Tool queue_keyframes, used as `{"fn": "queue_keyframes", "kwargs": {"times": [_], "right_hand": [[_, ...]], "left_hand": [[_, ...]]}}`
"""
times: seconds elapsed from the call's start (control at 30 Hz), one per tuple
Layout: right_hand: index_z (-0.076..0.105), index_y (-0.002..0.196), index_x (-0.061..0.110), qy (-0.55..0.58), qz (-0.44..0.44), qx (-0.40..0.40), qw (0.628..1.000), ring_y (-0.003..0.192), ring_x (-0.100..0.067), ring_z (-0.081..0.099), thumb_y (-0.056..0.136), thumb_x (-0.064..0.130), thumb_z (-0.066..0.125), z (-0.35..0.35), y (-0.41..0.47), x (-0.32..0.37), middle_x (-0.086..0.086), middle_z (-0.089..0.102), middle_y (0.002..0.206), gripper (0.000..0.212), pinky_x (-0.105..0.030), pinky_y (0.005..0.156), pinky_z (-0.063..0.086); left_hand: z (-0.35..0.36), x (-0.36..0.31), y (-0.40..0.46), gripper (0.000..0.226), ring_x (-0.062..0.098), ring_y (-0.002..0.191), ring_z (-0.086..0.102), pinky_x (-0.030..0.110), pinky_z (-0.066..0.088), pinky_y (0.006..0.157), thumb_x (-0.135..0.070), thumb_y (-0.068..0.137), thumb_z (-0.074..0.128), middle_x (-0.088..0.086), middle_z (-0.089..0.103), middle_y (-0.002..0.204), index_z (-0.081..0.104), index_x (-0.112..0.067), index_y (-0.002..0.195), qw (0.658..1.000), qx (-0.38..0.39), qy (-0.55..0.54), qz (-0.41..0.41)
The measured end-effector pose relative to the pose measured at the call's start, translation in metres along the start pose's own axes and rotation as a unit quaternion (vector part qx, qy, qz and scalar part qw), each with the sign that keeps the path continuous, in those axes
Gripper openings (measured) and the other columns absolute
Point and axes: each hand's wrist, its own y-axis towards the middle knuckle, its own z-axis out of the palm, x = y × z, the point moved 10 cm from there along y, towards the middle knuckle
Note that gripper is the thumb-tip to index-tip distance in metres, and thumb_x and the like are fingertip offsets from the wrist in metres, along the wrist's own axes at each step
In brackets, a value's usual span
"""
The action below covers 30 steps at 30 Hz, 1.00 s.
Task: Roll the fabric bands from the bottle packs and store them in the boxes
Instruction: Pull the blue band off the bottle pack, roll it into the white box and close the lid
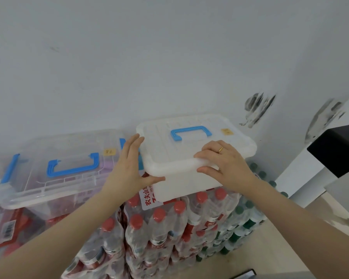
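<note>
Both hands meet a white box [189, 150] atop the bottle packs [169, 228]: the left hand [129, 170] lies flat-fingered against its side, the right hand [224, 160] curls over its lid edge, beside a clear box [54, 168] with blue handles.

Frosted white box [189, 184] looking like milky, matt, translucent plastic; its lid [195, 141] smooth, carrying glossy blue plastic handle [190, 132] and small yellow paper label [227, 131]. Clear box [54, 170] showing glossy transparent plastic. Bottle packs [161, 234] sitting in shiny, crinkled plastic film. Ring [220, 149] gleaming like polished metal. Wall [129, 57] appearing matt, scuffed with dark marks.
</note>
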Motion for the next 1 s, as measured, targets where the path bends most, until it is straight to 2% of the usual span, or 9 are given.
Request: {"fn": "queue_keyframes", "kwargs": {"times": [0.13,0.23,0.33,0.4,0.53,0.67,0.8,0.9,1.0], "right_hand": [[0.068,0.099,0.020,0.081,0.060,0.024,0.995,0.087,-0.010,0.044,0.077,0.047,0.052,-0.001,0.007,-0.018,0.016,0.052,0.093,0.038,-0.036,0.079,0.041],[0.067,0.098,0.023,0.131,0.071,0.019,0.989,0.091,-0.013,0.050,0.076,0.047,0.056,-0.009,0.018,-0.023,0.027,0.046,0.096,0.035,-0.036,0.087,0.041],[0.058,0.097,0.028,0.174,0.082,-0.025,0.981,0.090,-0.004,0.048,0.077,0.043,0.058,-0.036,0.032,-0.032,0.020,0.050,0.094,0.025,-0.012,0.086,0.036],[0.057,0.100,0.026,0.141,0.083,-0.027,0.986,0.086,-0.003,0.043,0.078,0.042,0.056,-0.050,0.041,-0.036,0.015,0.048,0.091,0.028,-0.005,0.080,0.031],[0.059,0.112,0.016,0.069,0.073,0.024,0.995,0.095,-0.013,0.045,0.083,0.034,0.056,-0.050,0.046,-0.037,0.006,0.051,0.103,0.034,-0.019,0.081,0.032],[0.061,0.115,0.013,0.025,0.006,0.055,0.998,0.090,-0.008,0.038,0.085,0.036,0.053,-0.048,0.051,-0.020,-0.006,0.056,0.106,0.039,-0.018,0.079,0.028],[0.059,0.122,0.013,0.030,0.006,0.039,0.999,0.092,-0.025,0.049,0.088,0.034,0.049,-0.053,0.084,-0.013,-0.010,0.057,0.107,0.041,-0.039,0.082,0.042],[0.058,0.123,0.016,-0.051,-0.030,0.024,0.998,0.092,-0.033,0.054,0.091,0.031,0.043,-0.050,0.111,-0.006,-0.011,0.060,0.108,0.039,-0.038,0.077,0.043],[0.055,0.125,0.017,-0.131,-0.041,0.055,0.989,0.099,-0.033,0.053,0.096,0.026,0.043,-0.017,0.132,-0.006,-0.011,0.059,0.113,0.034,-0.036,0.076,0.037]], "left_hand": [[0.010,0.013,-0.001,0.111,0.010,0.118,0.045,0.031,0.041,0.096,-0.038,0.058,0.083,-0.001,0.037,0.141,0.015,-0.020,0.144,0.994,-0.005,-0.063,-0.089],[0.011,0.014,-0.002,0.113,0.009,0.103,0.050,0.030,0.047,0.087,-0.039,0.057,0.084,-0.001,0.039,0.139,0.014,-0.020,0.143,0.993,-0.012,-0.059,-0.099],[0.013,0.013,-0.004,0.102,0.014,0.103,0.054,0.033,0.052,0.082,-0.039,0.063,0.081,-0.003,0.030,0.144,0.019,-0.019,0.141,0.995,0.007,-0.009,-0.101],[0.014,0.007,-0.003,0.077,0.015,0.095,0.054,0.033,0.052,0.077,-0.039,0.066,0.078,-0.005,0.030,0.141,0.038,-0.018,0.128,0.997,0.017,0.046,-0.056],[0.015,-0.017,-0.001,0.029,0.023,0.084,0.056,0.030,0.044,0.067,-0.037,0.070,0.073,0.001,0.054,0.113,0.062,-0.014,0.084,0.990,0.011,0.098,0.105],[0.008,-0.027,-0.007,0.023,0.016,0.079,0.053,0.028,0.047,0.064,-0.050,0.071,0.056,-0.013,0.047,0.104,0.053,-0.030,0.082,0.981,0.018,0.083,0.173],[0.003,-0.031,-0.019,0.033,0.014,0.080,0.060,0.024,0.049,0.066,-0.042,0.066,0.066,-0.015,0.055,0.102,0.045,-0.033,0.090,0.971,0.039,0.124,0.202],[0.001,-0.027,-0.022,0.036,0.004,0.077,0.056,0.007,0.037,0.066,-0.046,0.068,0.063,-0.013,0.062,0.097,0.042,-0.034,0.094,0.977,0.059,0.110,0.174],[0.004,-0.033,-0.028,0.042,-0.001,0.065,0.055,0.003,0.034,0.057,-0.044,0.063,0.073,-0.014,0.065,0.090,0.044,-0.029,0.091,0.964,0.055,0.163,0.205]]}}
